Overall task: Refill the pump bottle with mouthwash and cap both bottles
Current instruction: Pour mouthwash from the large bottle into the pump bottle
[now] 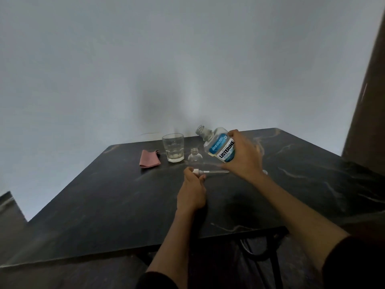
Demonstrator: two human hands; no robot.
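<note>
My right hand (242,157) grips a clear Listerine mouthwash bottle (216,146) with a blue label. The bottle is uncapped and tilted to the left, its open neck above the table. Below its neck stands a small clear pump bottle (195,157), upright and open at the top. My left hand (192,188) holds the white pump head (200,172) just above the table, and its thin dip tube (216,172) points right, under the mouthwash bottle.
A clear drinking glass (173,148) stands left of the small bottle, with a folded pink cloth (149,159) further left. The dark marble-patterned table (108,201) stands against a grey wall. A small pale round object (265,172) lies just right of my right wrist.
</note>
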